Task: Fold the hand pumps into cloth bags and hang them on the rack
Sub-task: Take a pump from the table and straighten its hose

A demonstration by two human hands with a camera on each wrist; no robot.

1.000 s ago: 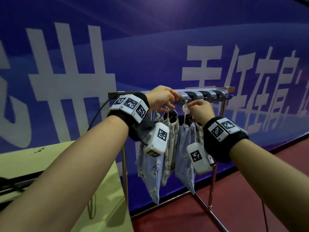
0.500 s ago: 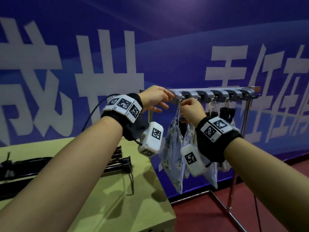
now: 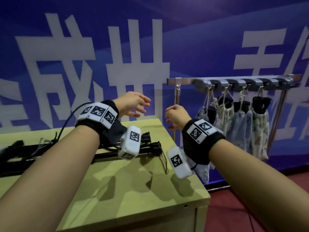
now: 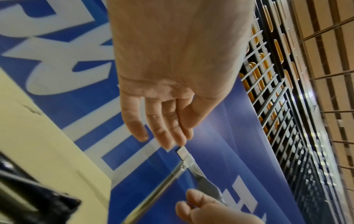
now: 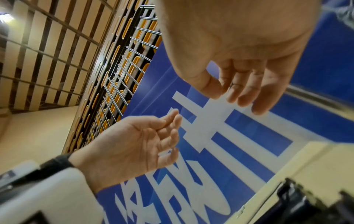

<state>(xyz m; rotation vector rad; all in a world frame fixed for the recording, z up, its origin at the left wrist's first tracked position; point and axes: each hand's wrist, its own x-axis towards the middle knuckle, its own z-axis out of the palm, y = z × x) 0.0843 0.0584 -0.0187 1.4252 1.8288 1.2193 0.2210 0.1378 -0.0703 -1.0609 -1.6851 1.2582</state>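
The pumps (image 3: 107, 153) lay low on the table (image 3: 137, 186) in the left half of the head view, below and a little left of both hands, their long axes running left to right across the frame. The left hand (image 3: 132, 104) hung above them with fingers spread and slack, holding nothing – I judged it the nearer. The right hand (image 3: 177, 116), at frame centre, was loosely curled and also held nothing. The pumps looked black, slim and rod-like, with cords trailing; how many, I could not tell. At the right of the frame the rack (image 3: 234, 82) carried pale printed bags (image 3: 234, 124) hung by drawstrings – well apart from both hands
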